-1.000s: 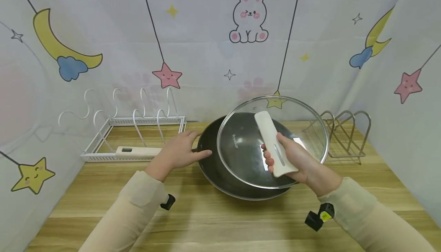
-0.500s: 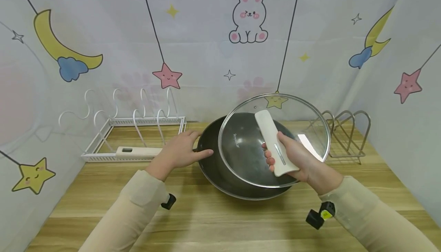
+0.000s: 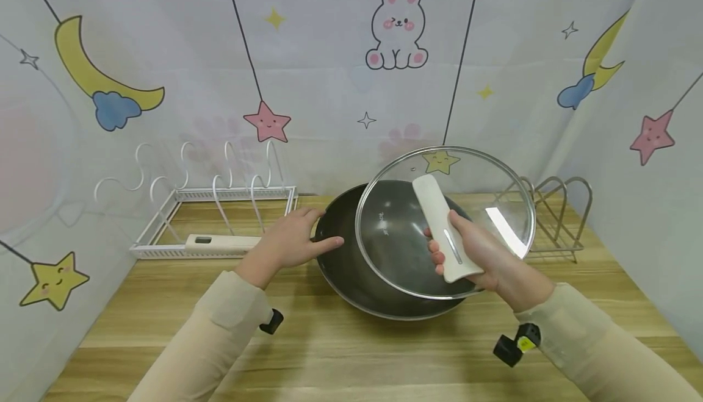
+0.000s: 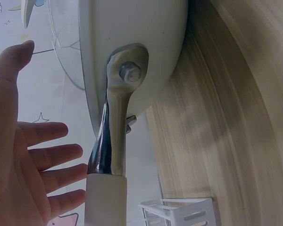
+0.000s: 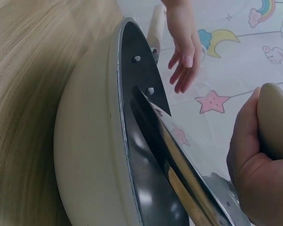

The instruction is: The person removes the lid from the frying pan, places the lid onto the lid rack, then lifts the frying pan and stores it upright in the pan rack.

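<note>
A deep wok (image 3: 340,274), dark inside and cream outside, stands on the wooden table with its cream handle (image 3: 222,243) pointing left. Above its right part, my right hand (image 3: 486,258) grips the upright cream handle (image 3: 436,222) of a round glass lid (image 3: 379,265) with a metal rim. The lid is tilted, and the right wrist view has its lower edge (image 5: 179,165) slanting down into the wok's mouth. My left hand (image 3: 288,240) hovers over the base of the wok's handle, fingers spread and straight. In the left wrist view those fingers (image 4: 56,155) are beside the handle, holding nothing.
At the back left stands a white pan rack (image 3: 159,249) with wavy wire dividers, just behind the wok's handle. A bronze-coloured wire rack (image 3: 557,246) stands at the back right, partly seen through the lid. A patterned cloth wall (image 3: 329,66) closes off the back.
My right hand and the lid have shifted slightly to the right, and the lid's top edge is a little higher. The wok and my left hand have hardly moved.
</note>
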Tool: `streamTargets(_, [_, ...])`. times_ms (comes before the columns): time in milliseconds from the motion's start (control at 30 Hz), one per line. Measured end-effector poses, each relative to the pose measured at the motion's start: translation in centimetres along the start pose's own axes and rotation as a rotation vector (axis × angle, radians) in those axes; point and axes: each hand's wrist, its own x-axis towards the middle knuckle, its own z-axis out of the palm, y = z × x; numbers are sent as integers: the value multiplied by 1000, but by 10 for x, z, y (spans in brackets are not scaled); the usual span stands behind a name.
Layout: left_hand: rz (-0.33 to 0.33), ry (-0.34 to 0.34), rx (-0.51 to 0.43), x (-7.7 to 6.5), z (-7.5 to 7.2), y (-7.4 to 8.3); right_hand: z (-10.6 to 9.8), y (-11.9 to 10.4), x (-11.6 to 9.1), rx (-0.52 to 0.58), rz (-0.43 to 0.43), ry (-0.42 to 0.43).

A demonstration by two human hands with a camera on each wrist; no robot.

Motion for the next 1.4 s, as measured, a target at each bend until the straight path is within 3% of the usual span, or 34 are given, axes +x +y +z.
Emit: streamTargets(1400, [14,-9,37,7,-2,11,-13,-4,-11,-70,-22,43])
